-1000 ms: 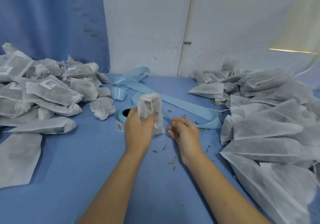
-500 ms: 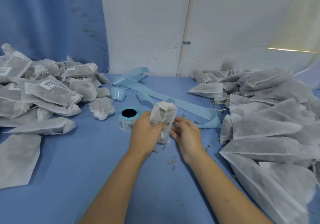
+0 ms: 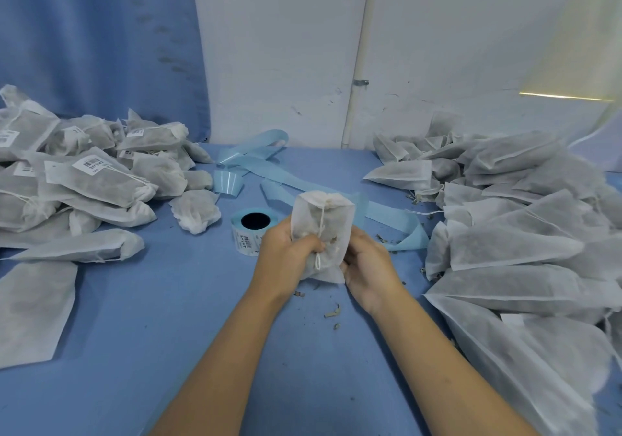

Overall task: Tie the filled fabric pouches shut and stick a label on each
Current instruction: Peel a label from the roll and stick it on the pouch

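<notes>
A white fabric pouch (image 3: 331, 220) stands upright at the table's middle, its open top up and a white drawstring (image 3: 321, 233) hanging down its front. My left hand (image 3: 286, 257) grips the pouch's left side, fingers curled into the fabric. My right hand (image 3: 368, 264) holds its right side from behind. A roll of barcode labels (image 3: 250, 233) on blue backing sits just left of my left hand.
Tied, labelled pouches (image 3: 97, 179) are heaped at the left. Untied flat pouches (image 3: 511, 243) are piled at the right. Spent light-blue backing strip (image 3: 296, 183) trails behind the roll toward the wall. Dried herb crumbs (image 3: 333, 312) lie on the blue table (image 3: 168, 317).
The pouch has moved right and lower, away from the label roll. My right hand came up from the table and took hold of the pouch's right side.
</notes>
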Available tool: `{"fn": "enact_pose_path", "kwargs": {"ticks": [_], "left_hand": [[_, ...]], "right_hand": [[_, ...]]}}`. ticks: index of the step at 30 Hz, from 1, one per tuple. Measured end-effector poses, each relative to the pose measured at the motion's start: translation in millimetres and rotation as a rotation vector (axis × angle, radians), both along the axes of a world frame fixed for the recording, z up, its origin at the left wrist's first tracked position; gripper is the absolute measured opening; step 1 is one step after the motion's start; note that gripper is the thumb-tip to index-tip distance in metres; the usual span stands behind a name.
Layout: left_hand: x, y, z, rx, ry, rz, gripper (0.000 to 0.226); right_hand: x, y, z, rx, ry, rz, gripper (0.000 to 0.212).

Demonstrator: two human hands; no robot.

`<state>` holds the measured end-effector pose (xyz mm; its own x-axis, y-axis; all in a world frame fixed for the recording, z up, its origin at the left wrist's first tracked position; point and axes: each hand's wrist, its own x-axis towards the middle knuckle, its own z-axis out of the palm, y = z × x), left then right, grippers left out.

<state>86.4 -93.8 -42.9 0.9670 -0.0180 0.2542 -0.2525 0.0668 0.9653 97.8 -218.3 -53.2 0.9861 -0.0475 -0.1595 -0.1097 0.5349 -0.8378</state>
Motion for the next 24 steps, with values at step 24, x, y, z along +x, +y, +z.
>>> {"fn": "enact_pose_path", "kwargs": {"ticks": [24], "left_hand": [[5.8, 10.6, -9.4, -0.077, 0.095, 0.053, 0.007]], "right_hand": [[-3.4, 9.4, -11.9, -0.622, -0.32, -0.166, 0.027]]}}
